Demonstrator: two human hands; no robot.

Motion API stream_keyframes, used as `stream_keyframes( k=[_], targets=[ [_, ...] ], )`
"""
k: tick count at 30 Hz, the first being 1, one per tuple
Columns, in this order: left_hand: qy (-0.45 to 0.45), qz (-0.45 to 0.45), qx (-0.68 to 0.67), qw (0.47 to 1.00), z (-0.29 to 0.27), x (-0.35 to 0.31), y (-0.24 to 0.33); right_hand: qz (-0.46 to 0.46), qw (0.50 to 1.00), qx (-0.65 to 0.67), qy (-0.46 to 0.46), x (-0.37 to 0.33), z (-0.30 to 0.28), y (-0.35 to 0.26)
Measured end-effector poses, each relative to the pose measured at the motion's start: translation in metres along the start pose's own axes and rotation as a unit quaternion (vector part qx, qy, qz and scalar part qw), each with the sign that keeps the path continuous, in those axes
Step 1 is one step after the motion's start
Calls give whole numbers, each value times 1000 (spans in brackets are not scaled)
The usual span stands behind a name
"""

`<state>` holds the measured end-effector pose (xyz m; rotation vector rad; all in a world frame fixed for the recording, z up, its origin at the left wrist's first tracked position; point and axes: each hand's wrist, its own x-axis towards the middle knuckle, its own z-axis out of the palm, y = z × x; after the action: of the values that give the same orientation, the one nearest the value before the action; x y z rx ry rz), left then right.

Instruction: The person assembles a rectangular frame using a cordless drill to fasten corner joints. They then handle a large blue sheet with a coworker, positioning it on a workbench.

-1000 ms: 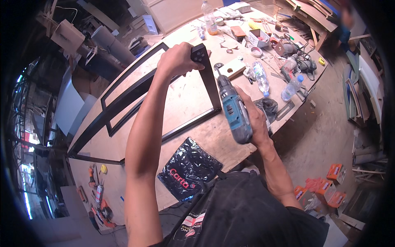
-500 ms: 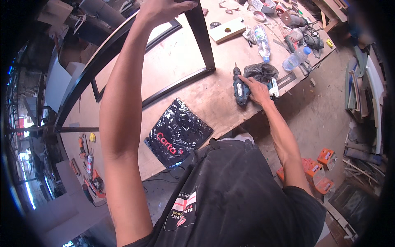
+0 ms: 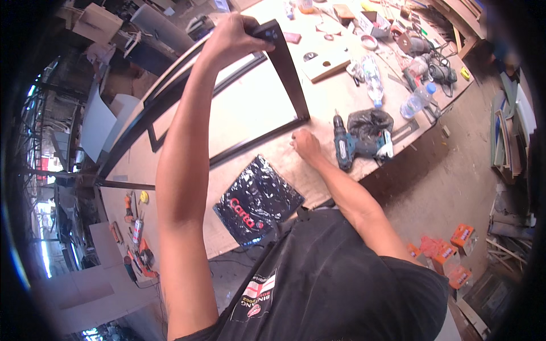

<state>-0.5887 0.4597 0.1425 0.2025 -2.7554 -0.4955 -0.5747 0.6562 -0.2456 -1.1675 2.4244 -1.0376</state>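
My left hand (image 3: 230, 41) is closed round the top corner of a black frame (image 3: 289, 77) that stands upright on the workbench. Its lower bar runs along the wood, and my left forearm covers part of it. My right hand (image 3: 307, 145) hovers beside the frame's lower right corner with its fingers curled together; whatever they pinch, if anything, is too small to make out. Right of that hand a dark teal cordless drill (image 3: 343, 149) lies on its side, against a crumpled black plastic bag (image 3: 368, 125). A shiny black plastic packet (image 3: 259, 202) lies near the bench's front edge.
Two plastic bottles (image 3: 372, 82), a wooden piece with a hole (image 3: 328, 64) and corded power tools (image 3: 420, 65) crowd the bench's right side. Orange tools (image 3: 142, 258) lie at the left. Orange boxes (image 3: 446, 254) stand on the floor.
My right hand has let go of the drill and moved left to the frame's lower corner. The drill stays on the bench. My left hand keeps its grip on the frame.
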Motion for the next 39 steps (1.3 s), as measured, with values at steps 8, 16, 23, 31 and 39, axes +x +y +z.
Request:
stream_keyframes(
  k=[8, 16, 23, 31, 39],
  targets=[
    [-98, -76, -177, 976, -18, -3, -11, -24, 994, -101, 33, -2, 28, 12],
    [-172, -126, -105, 971, -23, 2, -1, -55, 997, -58, 10, -2, -3, 12],
    [-147, -64, -69, 985, -8, 10, -10, 101, 967, 233, -12, 31, -108, 48],
    [-90, -63, -5, 994, -6, 3, 5, 265, 932, 244, 38, 103, -142, 107],
    [-147, -109, -39, 982, -10, -1, 15, 286, 944, 165, -6, 121, -121, 133]
  ],
)
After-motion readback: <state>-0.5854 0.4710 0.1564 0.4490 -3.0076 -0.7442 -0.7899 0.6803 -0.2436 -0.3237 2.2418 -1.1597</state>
